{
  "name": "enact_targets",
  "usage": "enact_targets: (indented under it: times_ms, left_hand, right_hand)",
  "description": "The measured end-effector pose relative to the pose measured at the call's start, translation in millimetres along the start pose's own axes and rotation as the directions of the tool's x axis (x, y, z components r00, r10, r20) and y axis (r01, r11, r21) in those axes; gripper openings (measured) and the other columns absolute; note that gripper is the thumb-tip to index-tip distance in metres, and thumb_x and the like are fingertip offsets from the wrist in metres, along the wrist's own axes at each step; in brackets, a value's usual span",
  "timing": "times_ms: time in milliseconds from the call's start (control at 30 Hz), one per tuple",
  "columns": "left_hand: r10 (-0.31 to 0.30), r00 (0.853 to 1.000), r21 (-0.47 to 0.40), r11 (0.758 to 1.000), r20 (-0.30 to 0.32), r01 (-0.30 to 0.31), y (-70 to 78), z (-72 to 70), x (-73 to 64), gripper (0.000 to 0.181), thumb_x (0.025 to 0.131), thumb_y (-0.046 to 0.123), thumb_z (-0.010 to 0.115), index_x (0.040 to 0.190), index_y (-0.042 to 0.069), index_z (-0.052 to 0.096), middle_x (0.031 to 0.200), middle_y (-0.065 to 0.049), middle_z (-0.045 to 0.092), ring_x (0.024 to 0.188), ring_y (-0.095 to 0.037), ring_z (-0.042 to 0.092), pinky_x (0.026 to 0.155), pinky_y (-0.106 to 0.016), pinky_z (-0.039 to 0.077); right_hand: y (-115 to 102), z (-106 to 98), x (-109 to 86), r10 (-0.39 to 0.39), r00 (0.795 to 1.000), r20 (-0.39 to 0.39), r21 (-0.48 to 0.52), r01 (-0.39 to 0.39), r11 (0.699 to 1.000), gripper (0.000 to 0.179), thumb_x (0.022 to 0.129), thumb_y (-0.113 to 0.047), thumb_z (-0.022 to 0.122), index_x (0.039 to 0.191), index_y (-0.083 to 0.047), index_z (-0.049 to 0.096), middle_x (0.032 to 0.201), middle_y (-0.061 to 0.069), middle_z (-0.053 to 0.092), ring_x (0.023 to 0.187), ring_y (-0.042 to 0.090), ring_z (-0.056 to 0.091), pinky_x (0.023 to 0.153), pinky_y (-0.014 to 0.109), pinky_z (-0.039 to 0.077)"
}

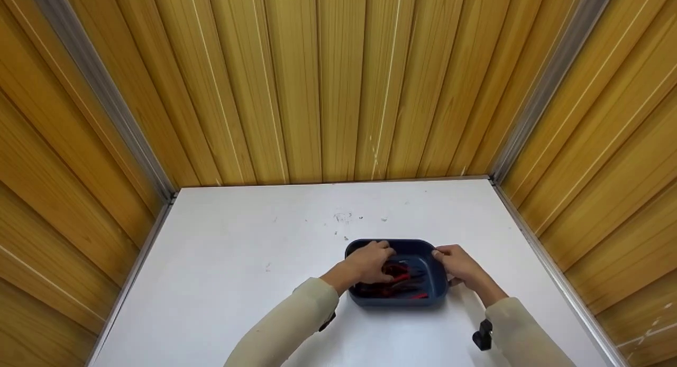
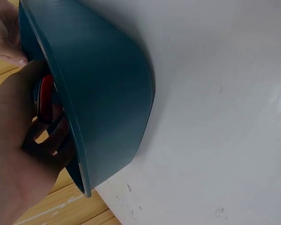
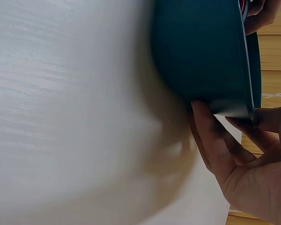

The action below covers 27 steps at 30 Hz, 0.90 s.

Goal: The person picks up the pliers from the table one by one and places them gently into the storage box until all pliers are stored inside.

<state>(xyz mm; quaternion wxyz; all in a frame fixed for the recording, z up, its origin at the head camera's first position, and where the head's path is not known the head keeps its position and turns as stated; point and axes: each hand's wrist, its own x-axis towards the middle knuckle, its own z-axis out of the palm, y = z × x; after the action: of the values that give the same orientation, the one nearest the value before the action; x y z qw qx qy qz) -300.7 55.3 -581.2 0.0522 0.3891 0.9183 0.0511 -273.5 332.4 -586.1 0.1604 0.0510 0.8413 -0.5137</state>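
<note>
A dark blue plastic basin [image 1: 399,302] with rounded corners holds several red and dark items, among them a red-handled tool [image 1: 402,277]. My left hand [image 1: 368,262] reaches over the basin's left side, its fingers down inside. In the left wrist view, the red handle [image 2: 45,99] lies between the thumb and the curled fingers, which seem to grip it; the rest of that tool is hidden. My right hand [image 1: 459,265] holds the basin's right end. The right wrist view has its thumb side at the rim [image 3: 251,105] and a fingertip against the outer wall.
The basin stands on a white tabletop [image 1: 254,240] with small dark scuffs [image 1: 342,217] beyond it. Wood-patterned panels [image 1: 338,86] wall the table at the back and both sides, with grey metal strips [image 1: 508,155] along the corners.
</note>
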Motion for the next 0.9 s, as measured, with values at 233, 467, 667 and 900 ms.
enact_targets:
  times_ms: [233, 467, 667, 900]
  left_hand:
    - [0.032, 0.999, 0.019, 0.999, -0.009, -0.032, -2.2, -1.7, -8.1, 0.069, 0.093, 0.052, 0.079, 0.147, 0.013, 0.061, 0.137, -0.001, 0.059, 0.121, -0.019, 0.059, 0.103, -0.028, 0.049]
    - [0.019, 1.000, 0.027, 0.999, 0.019, -0.020, -6.3, -3.6, -21.0, 0.069, 0.094, 0.054, 0.077, 0.148, 0.013, 0.060, 0.137, -0.002, 0.059, 0.120, -0.019, 0.058, 0.102, -0.030, 0.050]
    - [0.036, 0.999, 0.020, 0.999, 0.025, -0.037, -13.3, -11.2, -35.6, 0.070, 0.093, 0.053, 0.078, 0.148, 0.014, 0.059, 0.136, -0.001, 0.058, 0.116, -0.017, 0.057, 0.098, -0.030, 0.051]
    - [0.085, 0.996, -0.035, 0.996, -0.002, -0.085, -28.6, -25.5, -56.8, 0.065, 0.096, 0.049, 0.077, 0.149, 0.015, 0.059, 0.139, -0.002, 0.057, 0.121, -0.018, 0.058, 0.099, -0.033, 0.053]
  right_hand:
    - [1, 0, -1.6, -0.004, 1.000, -0.006, 0.005, 0.004, 1.000, 0.032, 0.112, -0.023, 0.051, 0.119, 0.003, 0.068, 0.092, 0.011, 0.064, 0.072, 0.019, 0.060, 0.053, 0.038, 0.057]
    - [3, 2, -1.8, -0.001, 1.000, -0.004, 0.006, 0.001, 1.000, 0.034, 0.112, -0.024, 0.051, 0.126, 0.003, 0.067, 0.100, 0.015, 0.068, 0.075, 0.021, 0.065, 0.054, 0.040, 0.058]
    - [1, 6, -2.1, -0.025, 0.999, -0.022, -0.028, 0.025, 0.999, 0.033, 0.112, -0.023, 0.051, 0.124, 0.003, 0.068, 0.099, 0.016, 0.067, 0.076, 0.023, 0.065, 0.054, 0.041, 0.058]
    - [-2, 5, -4.7, -0.024, 0.999, -0.038, -0.078, 0.021, 0.997, 0.034, 0.112, -0.023, 0.050, 0.128, 0.003, 0.066, 0.109, 0.019, 0.065, 0.089, 0.027, 0.066, 0.061, 0.047, 0.061]
